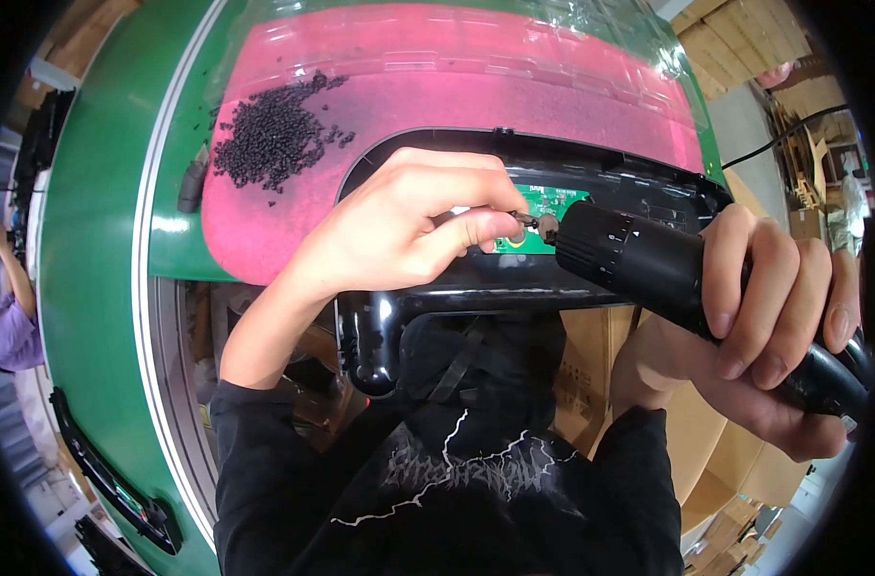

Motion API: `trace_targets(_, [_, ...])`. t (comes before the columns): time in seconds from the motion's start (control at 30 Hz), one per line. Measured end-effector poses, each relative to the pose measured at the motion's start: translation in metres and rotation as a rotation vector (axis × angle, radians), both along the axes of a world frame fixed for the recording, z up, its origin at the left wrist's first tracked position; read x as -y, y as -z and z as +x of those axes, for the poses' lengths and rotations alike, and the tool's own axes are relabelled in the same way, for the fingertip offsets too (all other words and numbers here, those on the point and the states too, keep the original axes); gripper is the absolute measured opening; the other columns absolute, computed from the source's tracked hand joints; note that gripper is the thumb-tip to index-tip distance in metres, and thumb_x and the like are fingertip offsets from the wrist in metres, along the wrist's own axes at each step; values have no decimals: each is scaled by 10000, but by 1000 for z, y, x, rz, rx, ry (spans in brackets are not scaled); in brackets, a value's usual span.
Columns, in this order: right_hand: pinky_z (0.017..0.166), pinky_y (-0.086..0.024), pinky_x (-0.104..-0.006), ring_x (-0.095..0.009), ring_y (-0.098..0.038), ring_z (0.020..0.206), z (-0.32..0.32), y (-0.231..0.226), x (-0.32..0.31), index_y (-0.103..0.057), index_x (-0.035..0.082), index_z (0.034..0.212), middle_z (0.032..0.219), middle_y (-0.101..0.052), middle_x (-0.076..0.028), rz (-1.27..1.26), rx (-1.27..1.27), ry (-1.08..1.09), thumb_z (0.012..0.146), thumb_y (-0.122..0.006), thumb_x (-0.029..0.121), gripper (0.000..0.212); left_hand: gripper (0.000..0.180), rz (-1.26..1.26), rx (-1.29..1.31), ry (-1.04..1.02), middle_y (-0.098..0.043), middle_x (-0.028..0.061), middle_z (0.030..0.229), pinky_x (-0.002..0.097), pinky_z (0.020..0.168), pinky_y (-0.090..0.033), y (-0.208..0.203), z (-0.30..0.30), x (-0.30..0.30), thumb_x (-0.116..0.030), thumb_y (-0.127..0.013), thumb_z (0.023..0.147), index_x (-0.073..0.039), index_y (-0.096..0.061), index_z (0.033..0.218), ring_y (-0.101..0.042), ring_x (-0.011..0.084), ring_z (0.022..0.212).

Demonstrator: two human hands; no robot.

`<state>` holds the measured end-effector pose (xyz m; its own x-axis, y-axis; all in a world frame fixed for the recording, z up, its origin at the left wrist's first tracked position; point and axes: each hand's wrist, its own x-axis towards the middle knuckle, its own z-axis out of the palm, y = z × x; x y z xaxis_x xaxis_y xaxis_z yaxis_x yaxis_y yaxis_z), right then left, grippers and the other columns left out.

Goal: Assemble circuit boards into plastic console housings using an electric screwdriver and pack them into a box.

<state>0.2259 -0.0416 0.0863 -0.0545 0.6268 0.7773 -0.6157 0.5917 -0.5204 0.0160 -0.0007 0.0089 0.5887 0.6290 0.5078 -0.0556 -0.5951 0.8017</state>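
Observation:
My right hand point(774, 298) is wrapped round a thick black electric screwdriver point(630, 259), its nose pointing left. My left hand point(423, 216) is closed in a pinch of thumb and forefinger just off that nose. A small dark metal piece point(547, 232) shows between the fingertips and the nose; whether it is the bit or a screw at its end I cannot tell. Behind and below the fingertips lies a green circuit board point(556, 202), partly hidden, in a long curved glossy black plastic housing point(457, 288). The housing rests partly on the pink mat and overhangs the table's near edge.
A heap of small black screw-like pieces point(269, 134) lies on the pink mat point(399, 96). Beyond it is a clear plastic tray point(457, 43). Another curved black part point(116, 480) lies on the green table point(101, 250) at left. Cardboard boxes point(726, 451) stand at right; another person point(15, 326) is far left.

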Motion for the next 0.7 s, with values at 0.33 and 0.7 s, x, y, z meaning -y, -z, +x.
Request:
trace_targets(0.33, [531,-404,-205,-73,-517,484,23,2,-2,-516,90,908,625,-559,32,-66,27,35,635,-767,443,512,81,-124,-238,-37,-634,77,772,237,510,-491,-1,3,-3,24,-576,844,32,-641,891,-609,133,594])
trace_targets(0.7, [549,-340,-281,-113,-416,515,49,44,-37,-524,14,1041,673,-490,-12,-90,259,68,800,-542,646,677,120,106,-299,-17,-697,95,893,344,754,-514,8,1,-10,-44,-685,780,5,-664,887,-622,245,850])
